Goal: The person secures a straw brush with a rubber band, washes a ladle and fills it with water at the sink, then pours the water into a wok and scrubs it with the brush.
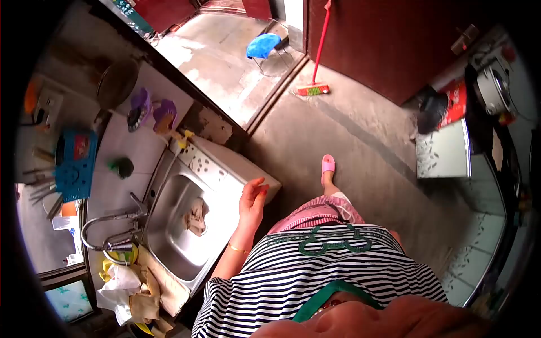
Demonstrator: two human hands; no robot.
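My left hand is raised beside the right edge of the sink, with a thin gold bracelet on the wrist. Its fingers are loosely bent and apart, and nothing shows between them. Close by is the stainless steel sink, where a crumpled brownish cloth lies on the bottom. A curved metal faucet rises at the sink's far side. My right hand is out of sight, beyond or behind the striped shirt.
A red broom stands by the dark red door, near the doorway sill. Outside is a stool with a blue cover. Bags and cardboard crowd the counter. A blue utensil holder hangs on the wall. Right stands a white-topped counter.
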